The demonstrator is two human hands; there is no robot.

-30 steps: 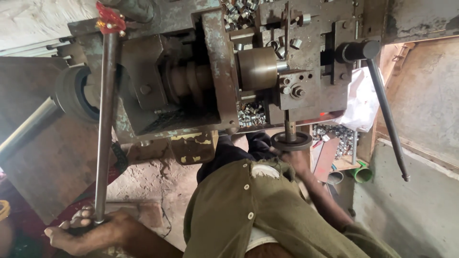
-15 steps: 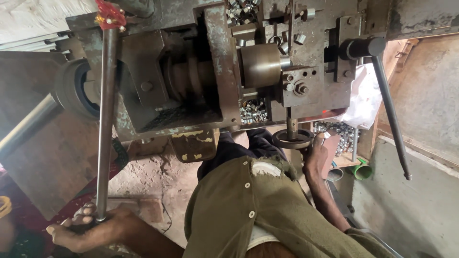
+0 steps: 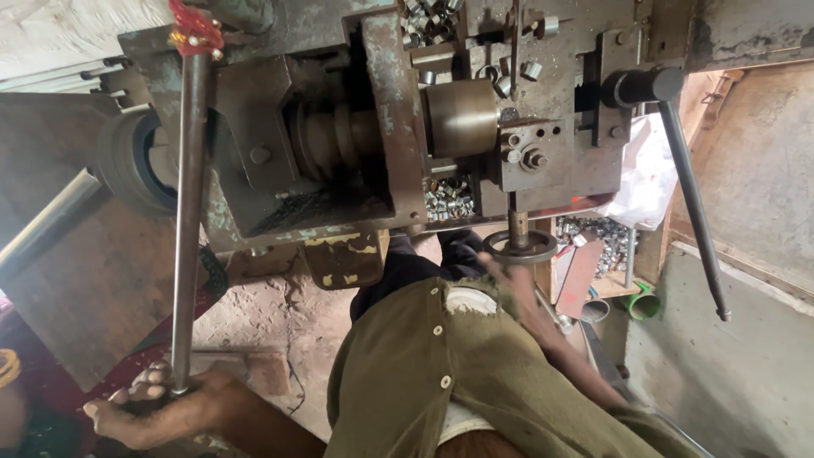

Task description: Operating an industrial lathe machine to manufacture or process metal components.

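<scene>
Left hand (image 3: pixel 161 407) clenched around the lower end of the long steel lever (image 3: pixel 188 220) at the machine's (image 3: pixel 373 127) left edge, right hand (image 3: pixel 521 293) blurred beside the small handwheel (image 3: pixel 520 246), grip unclear, finished metal rings (image 3: pixel 449 199) heaped mid-machine, work apparently midway.

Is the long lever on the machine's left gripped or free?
Gripped: the left hand is closed around the lower end of the long lever.

The right hand (image 3: pixel 519 293) at centre is motion-blurred, so its grip near the small handwheel (image 3: pixel 520 247) cannot be judged. The long lever's (image 3: pixel 188 220) lower end hides inside the left hand (image 3: pixel 161 407).
</scene>
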